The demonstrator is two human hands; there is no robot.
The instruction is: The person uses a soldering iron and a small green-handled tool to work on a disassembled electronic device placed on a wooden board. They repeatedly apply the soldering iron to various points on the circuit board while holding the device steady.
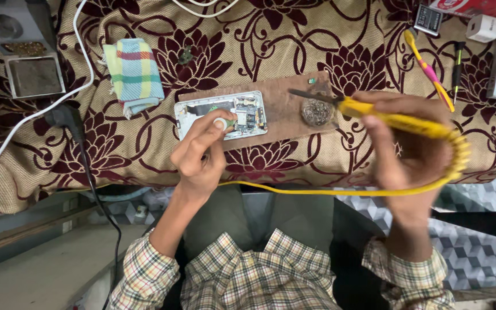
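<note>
Right grip closed round yellow soldering iron; left grip pinching small pale piece on opened phone.

Lies on brown board atop floral-clothed surface, opened phone, circuit side up, left fingertips pressed at its lower middle. Just right of phone, on same board, round wire tip cleaner with dark iron tip hovering over it. Risks, as judged: hot tip swung back toward phone and grazing left fingers; yellow cord looped below phone, snagging and jerking the iron; tip slipping onto cloth and scorching it. Left of phone, folded checked cloth; farther left, black cable and white cable. Far right of phone, yellow-pink tool and small screwdriver.
</note>
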